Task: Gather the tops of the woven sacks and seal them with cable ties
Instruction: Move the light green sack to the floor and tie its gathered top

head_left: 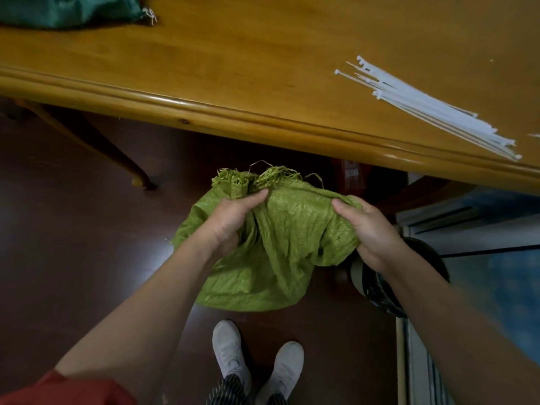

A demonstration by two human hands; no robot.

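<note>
Two hands gather the green sack [271, 247]: left hand [233, 220] clenched round its bunched top, right hand [368, 226] gripping loose fabric; next, a cable tie [432, 109] is needed

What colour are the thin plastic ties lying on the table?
White. The bundle of thin plastic cable ties shows clearly in the head view, on the wooden table.

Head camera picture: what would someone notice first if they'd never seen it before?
The bright green woven sack in the middle, below the edge of the wooden table, grabs the eye. The left hand grips its bunched, frayed top and the right hand holds the cloth beside it. Next comes the loose bundle of white cable ties lying on that table at the upper right.
</note>
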